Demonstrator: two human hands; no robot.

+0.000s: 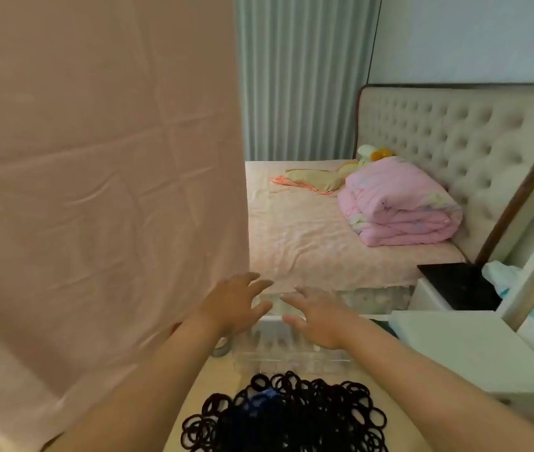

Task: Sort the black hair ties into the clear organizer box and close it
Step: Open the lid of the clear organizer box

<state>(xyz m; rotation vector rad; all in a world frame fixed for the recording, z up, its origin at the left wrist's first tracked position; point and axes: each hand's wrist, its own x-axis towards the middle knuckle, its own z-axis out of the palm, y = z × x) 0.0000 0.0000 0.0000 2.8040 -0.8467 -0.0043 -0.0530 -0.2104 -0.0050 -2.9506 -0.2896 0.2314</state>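
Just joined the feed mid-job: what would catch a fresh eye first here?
The heap of black hair ties at the bottom centre, dark against the pale table, just in front of the clear organizer box. The left hand and right hand reach open-fingered over its far end. A big pink sheet hangs across the left side.

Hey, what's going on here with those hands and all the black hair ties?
A person reaches both hands forward over a clear organizer box on a table. The left hand and right hand are open with fingers spread above the box's far side, holding nothing. A pile of black hair ties lies loose on the table in front of the box, and none shows inside it, so sorting has not begun. Whether the lid is open is hard to tell.
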